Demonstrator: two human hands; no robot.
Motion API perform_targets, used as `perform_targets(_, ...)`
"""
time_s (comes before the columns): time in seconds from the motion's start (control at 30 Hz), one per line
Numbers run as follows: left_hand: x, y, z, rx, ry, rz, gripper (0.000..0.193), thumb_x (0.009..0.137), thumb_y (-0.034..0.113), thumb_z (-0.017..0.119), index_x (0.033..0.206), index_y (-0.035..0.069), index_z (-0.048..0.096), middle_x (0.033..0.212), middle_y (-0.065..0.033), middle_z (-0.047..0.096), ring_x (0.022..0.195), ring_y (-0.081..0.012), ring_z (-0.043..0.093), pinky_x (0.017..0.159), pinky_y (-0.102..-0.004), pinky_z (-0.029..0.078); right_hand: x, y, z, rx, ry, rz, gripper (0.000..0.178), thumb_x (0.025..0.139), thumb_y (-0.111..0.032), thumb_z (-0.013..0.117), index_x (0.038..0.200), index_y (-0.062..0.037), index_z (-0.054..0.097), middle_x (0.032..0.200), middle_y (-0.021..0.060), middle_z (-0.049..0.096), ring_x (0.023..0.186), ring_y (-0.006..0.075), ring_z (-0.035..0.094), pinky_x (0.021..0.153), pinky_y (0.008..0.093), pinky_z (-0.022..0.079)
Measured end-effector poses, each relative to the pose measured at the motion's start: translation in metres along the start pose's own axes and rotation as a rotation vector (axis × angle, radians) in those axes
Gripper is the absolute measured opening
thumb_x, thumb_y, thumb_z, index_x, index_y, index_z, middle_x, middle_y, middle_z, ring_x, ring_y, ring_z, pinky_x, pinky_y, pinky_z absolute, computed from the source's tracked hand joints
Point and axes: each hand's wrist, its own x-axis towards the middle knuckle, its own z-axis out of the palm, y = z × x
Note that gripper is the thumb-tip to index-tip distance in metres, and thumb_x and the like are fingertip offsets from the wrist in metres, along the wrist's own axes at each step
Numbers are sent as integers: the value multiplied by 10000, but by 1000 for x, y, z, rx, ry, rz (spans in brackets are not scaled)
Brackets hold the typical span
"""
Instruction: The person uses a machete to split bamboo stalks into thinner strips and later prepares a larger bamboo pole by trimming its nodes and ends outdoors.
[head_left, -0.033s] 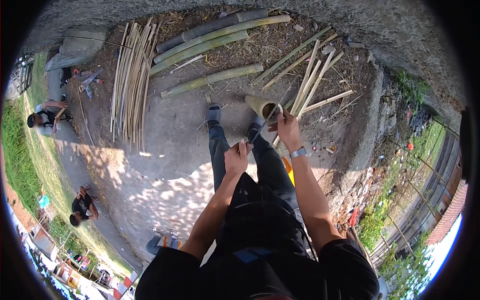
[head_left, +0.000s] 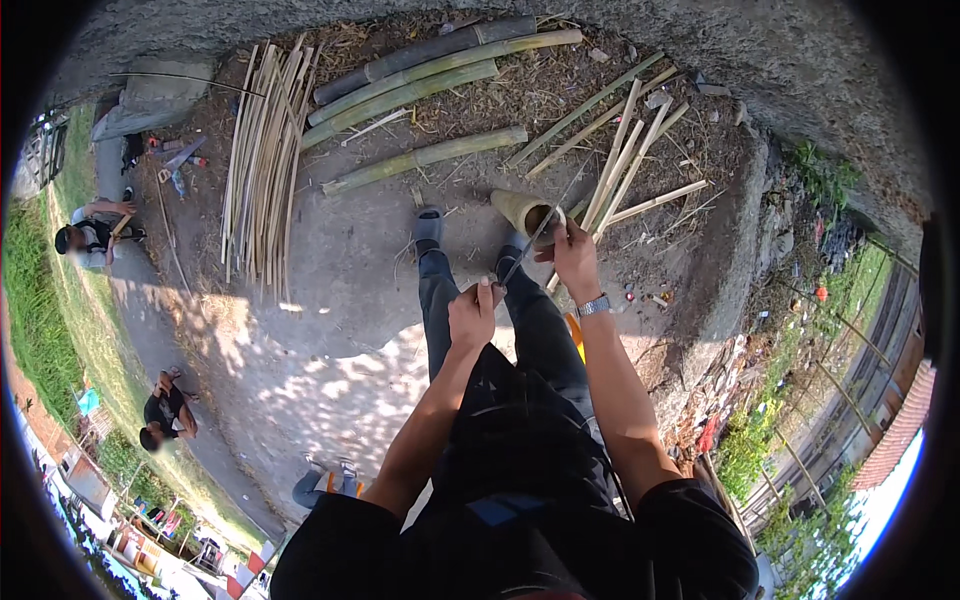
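My left hand (head_left: 471,315) is closed on the handle end of a long thin knife (head_left: 516,264). The dark blade slants up and away to the right, crossing in front of the open end of a short bamboo tube (head_left: 516,208). The tube's hollow mouth faces me, close to my right foot. My right hand (head_left: 576,265), with a metal watch on the wrist, is closed at the right side of that mouth, fingers gripping its rim. Whether the blade touches the bamboo I cannot tell.
Split bamboo strips (head_left: 262,170) lie stacked at the left, with bamboo poles (head_left: 425,160) further ahead. More strips (head_left: 625,165) lie right of the tube. A concrete wall (head_left: 690,40) runs along the far side. Two people (head_left: 165,408) (head_left: 95,235) sit at the left; another person's feet (head_left: 330,480) show behind.
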Motion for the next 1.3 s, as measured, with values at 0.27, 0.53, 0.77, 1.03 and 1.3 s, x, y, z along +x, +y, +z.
perform_targets(0.27, 27, -23, -24, 41, -18, 24, 628, 1059, 487, 426, 841, -18, 728, 710, -265, 666, 749, -479, 678, 684, -526, 515, 3, 16, 20, 156, -53, 29, 363, 1077, -244, 506, 1261, 48, 619, 822, 125, 742, 640, 193, 742, 563, 299, 599)
perform_targets(0.53, 46, -21, -56, 83, -13, 134, 573, 1059, 413, 483, 781, -27, 724, 673, -243, 663, 695, -453, 680, 643, -501, 518, -5, -7, 31, 285, -114, 154, 556, 1077, -255, 520, 1521, 52, 387, 976, 134, 724, 793, 180, 739, 616, 300, 623)
perform_targets(0.77, 46, -23, -54, 53, 38, 192, 525, 1055, 376, 488, 773, 29, 763, 691, -191, 695, 680, -408, 690, 656, -486, 529, -7, -72, 36, -568, 403, -481, 583, 890, -189, 708, 1399, 31, 525, 1215, 240, 553, 1067, 407, 579, 909, 490, 497)
perform_targets(1.03, 39, -25, -49, 108, -30, 180, 522, 1051, 410, 481, 791, 59, 767, 658, -180, 683, 654, -412, 684, 633, -478, 544, 54, -90, 42, -1036, -127, -947, 225, 851, -272, 692, 862, -48, 681, 928, 142, 688, 1043, 334, 618, 935, 454, 507)
perform_targets(1.3, 39, -38, -45, 37, 128, 128, 449, 941, 476, 654, 759, 69, 700, 661, -150, 680, 657, -381, 693, 615, -482, 547, 56, -73, 45, -995, -104, -829, 263, 841, -250, 686, 633, -95, 644, 695, 87, 668, 753, 279, 680, 730, 420, 556)
